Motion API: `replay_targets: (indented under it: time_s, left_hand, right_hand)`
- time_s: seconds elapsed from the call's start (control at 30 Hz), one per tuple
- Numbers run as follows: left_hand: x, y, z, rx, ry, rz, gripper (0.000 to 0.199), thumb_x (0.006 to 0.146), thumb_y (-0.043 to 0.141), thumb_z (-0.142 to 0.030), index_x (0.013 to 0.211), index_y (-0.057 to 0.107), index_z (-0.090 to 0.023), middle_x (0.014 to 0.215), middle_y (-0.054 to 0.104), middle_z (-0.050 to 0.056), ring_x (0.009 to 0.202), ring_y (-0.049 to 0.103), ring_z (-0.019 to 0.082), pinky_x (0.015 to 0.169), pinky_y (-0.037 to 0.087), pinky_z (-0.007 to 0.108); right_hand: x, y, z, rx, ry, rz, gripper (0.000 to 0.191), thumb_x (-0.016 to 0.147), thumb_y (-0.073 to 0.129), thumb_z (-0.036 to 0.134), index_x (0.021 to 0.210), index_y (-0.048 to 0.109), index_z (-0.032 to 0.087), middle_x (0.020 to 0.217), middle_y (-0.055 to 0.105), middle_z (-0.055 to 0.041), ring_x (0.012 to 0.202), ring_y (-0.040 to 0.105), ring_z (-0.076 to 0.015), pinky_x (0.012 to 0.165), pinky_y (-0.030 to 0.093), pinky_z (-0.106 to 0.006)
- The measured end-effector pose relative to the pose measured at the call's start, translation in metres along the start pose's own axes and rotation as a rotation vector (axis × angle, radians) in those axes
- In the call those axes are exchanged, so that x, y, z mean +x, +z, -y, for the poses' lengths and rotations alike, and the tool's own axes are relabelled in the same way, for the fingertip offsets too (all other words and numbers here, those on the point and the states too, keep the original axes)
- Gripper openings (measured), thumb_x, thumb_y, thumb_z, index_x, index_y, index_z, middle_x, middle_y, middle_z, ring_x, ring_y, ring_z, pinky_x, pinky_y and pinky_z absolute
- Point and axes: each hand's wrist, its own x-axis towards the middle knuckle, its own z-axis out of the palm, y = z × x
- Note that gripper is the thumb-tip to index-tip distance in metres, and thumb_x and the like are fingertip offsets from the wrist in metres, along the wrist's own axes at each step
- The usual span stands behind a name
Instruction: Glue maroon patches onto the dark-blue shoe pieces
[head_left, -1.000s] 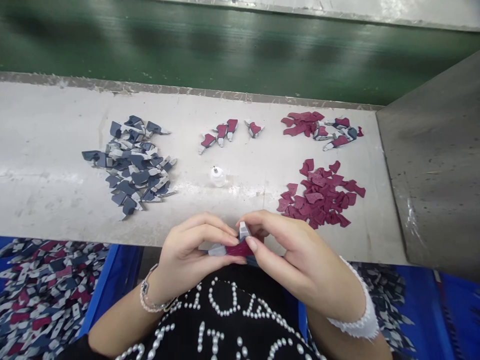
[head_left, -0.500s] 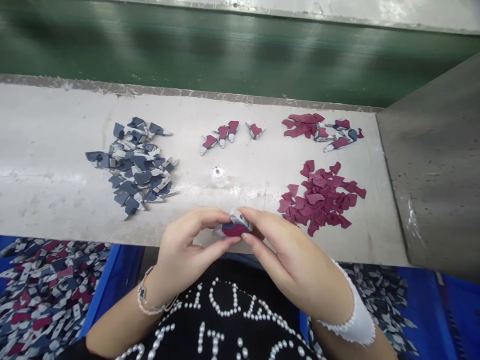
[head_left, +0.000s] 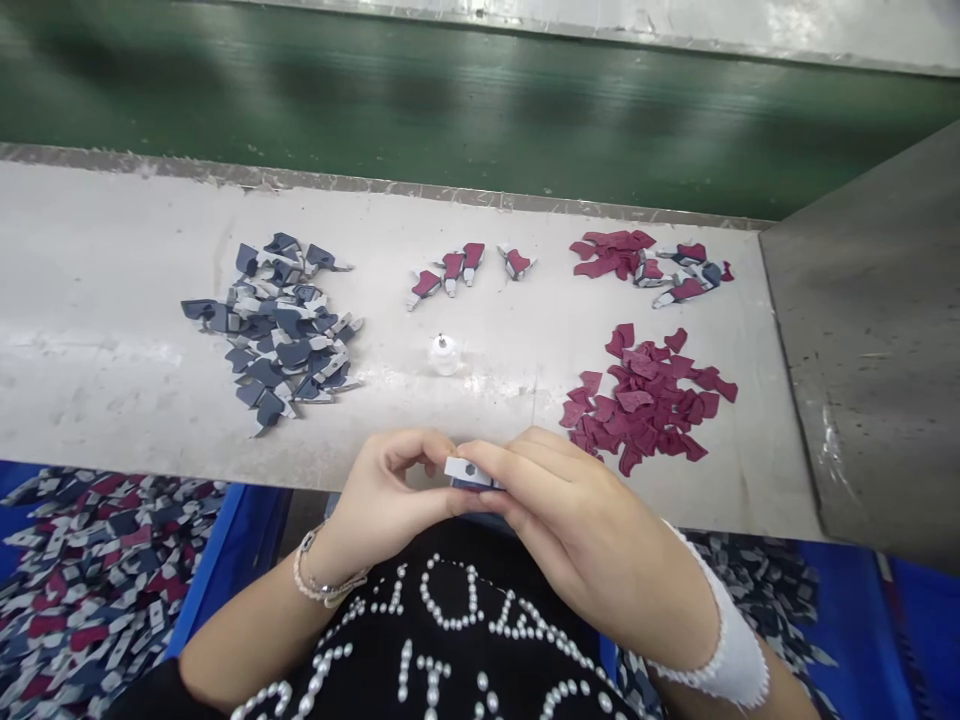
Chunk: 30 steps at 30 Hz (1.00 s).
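Between my two hands, close to the table's front edge, is a small grey and dark blue plastic part (head_left: pixel 466 470) with a hole in its light end. My left hand (head_left: pixel 397 490) pinches it from the left with thumb and fingers. From the other side, my right hand (head_left: pixel 551 495) grips the same part, its fingers hiding much of it. Beyond my hands a small white knob with a metal pin (head_left: pixel 444 354) stands on the table. A heap of grey and blue parts (head_left: pixel 281 335) lies left, and a pile of maroon pieces (head_left: pixel 645 400) lies right.
Several parts with maroon faces (head_left: pixel 452 270) lie beyond the pin. More maroon pieces (head_left: pixel 611 252) sit at the back right. A metal wall (head_left: pixel 862 340) bounds the table's right end. Blue bins with parts stand below, one left (head_left: pixel 217 560) and one right (head_left: pixel 847 610).
The part has been turned in my hands: its maroon face showed before, and its light end with the hole shows now. Both hands have come slightly nearer my body.
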Motion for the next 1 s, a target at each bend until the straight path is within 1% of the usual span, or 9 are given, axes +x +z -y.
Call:
replay_targets:
  time_s: [0.1,0.2,0.3,0.4,0.53,0.67,0.8,0.9,1.0]
  left_hand:
    - [0.002,-0.001,0.002,-0.111,-0.12,0.019,0.023,0.067,0.087,-0.015,0.071,0.065,-0.018,0.071,0.071,-0.002,0.066,0.066,0.013,0.06,0.057,0.023]
    - [0.003,-0.005,0.001,-0.031,-0.167,0.084,0.022,0.066,0.087,-0.018,0.076,0.068,-0.017,0.072,0.072,0.0,0.068,0.068,0.015,0.063,0.058,0.026]
    - [0.003,-0.008,-0.001,0.113,-0.108,0.102,0.017,0.071,0.085,-0.022,0.078,0.07,-0.017,0.073,0.071,0.002,0.068,0.066,0.015,0.065,0.056,0.027]
    - [0.002,-0.006,0.001,0.113,-0.031,0.066,0.014,0.073,0.083,-0.023,0.077,0.07,-0.018,0.072,0.07,0.002,0.067,0.064,0.015,0.064,0.055,0.027]
    - [0.002,-0.005,0.007,0.008,-0.085,0.065,0.016,0.074,0.082,-0.025,0.076,0.068,-0.017,0.068,0.067,0.001,0.064,0.062,0.014,0.059,0.052,0.026]
    - [0.004,-0.004,0.011,0.191,-0.093,0.076,0.022,0.079,0.076,-0.031,0.072,0.063,-0.015,0.066,0.062,0.0,0.064,0.058,0.014,0.061,0.048,0.025]
    - [0.005,0.001,0.015,0.312,-0.035,0.024,0.02,0.08,0.075,-0.033,0.076,0.066,-0.016,0.068,0.066,0.002,0.067,0.06,0.016,0.063,0.049,0.026]
    - [0.011,-0.007,0.017,0.331,0.057,-0.001,0.018,0.08,0.076,-0.035,0.086,0.071,-0.019,0.077,0.073,0.003,0.073,0.068,0.019,0.07,0.054,0.028]
    - [0.022,-0.038,0.014,0.64,0.232,-0.253,0.024,0.086,0.069,-0.04,0.102,0.069,-0.022,0.094,0.074,0.005,0.088,0.07,0.022,0.081,0.056,0.033]
  right_hand:
    - [0.0,0.0,-0.003,-0.013,0.007,-0.011,0.037,0.098,0.045,0.006,0.133,0.053,0.018,0.097,0.063,-0.0047,0.094,0.055,-0.022,0.083,0.047,-0.037]
    - [0.0,0.001,-0.006,0.0,-0.003,0.007,0.041,0.099,0.044,0.007,0.137,0.051,0.019,0.101,0.064,-0.0052,0.095,0.055,-0.0221,0.084,0.047,-0.037]
    - [-0.001,0.002,-0.009,0.015,-0.015,0.021,0.044,0.099,0.042,0.006,0.139,0.051,0.022,0.1,0.063,-0.0048,0.094,0.054,-0.0221,0.082,0.047,-0.037]
    - [-0.001,0.002,-0.009,0.02,-0.022,0.013,0.044,0.098,0.042,0.005,0.139,0.051,0.022,0.097,0.063,-0.0048,0.093,0.054,-0.022,0.083,0.047,-0.037]
    - [0.003,0.004,-0.01,0.049,0.022,0.018,0.04,0.098,0.045,0.006,0.132,0.055,0.023,0.101,0.064,-0.0047,0.097,0.056,-0.0221,0.086,0.048,-0.037]
    - [0.009,0.011,-0.015,0.042,0.095,0.001,0.026,0.097,0.049,0.009,0.118,0.061,0.02,0.105,0.064,-0.0058,0.099,0.058,-0.0234,0.086,0.048,-0.04]
    - [0.011,0.01,-0.023,0.059,0.078,0.011,0.024,0.096,0.051,0.009,0.111,0.063,0.022,0.103,0.065,-0.0043,0.099,0.06,-0.0228,0.086,0.048,-0.038]
    - [0.014,-0.006,-0.036,0.145,0.087,-0.011,0.018,0.099,0.05,0.022,0.113,0.062,0.024,0.106,0.066,-0.0036,0.1,0.062,-0.022,0.088,0.048,-0.036]
    - [0.03,-0.026,-0.059,0.19,0.187,-0.126,0.026,0.102,0.044,0.04,0.115,0.06,0.023,0.098,0.067,-0.0038,0.093,0.063,-0.0225,0.088,0.049,-0.038]
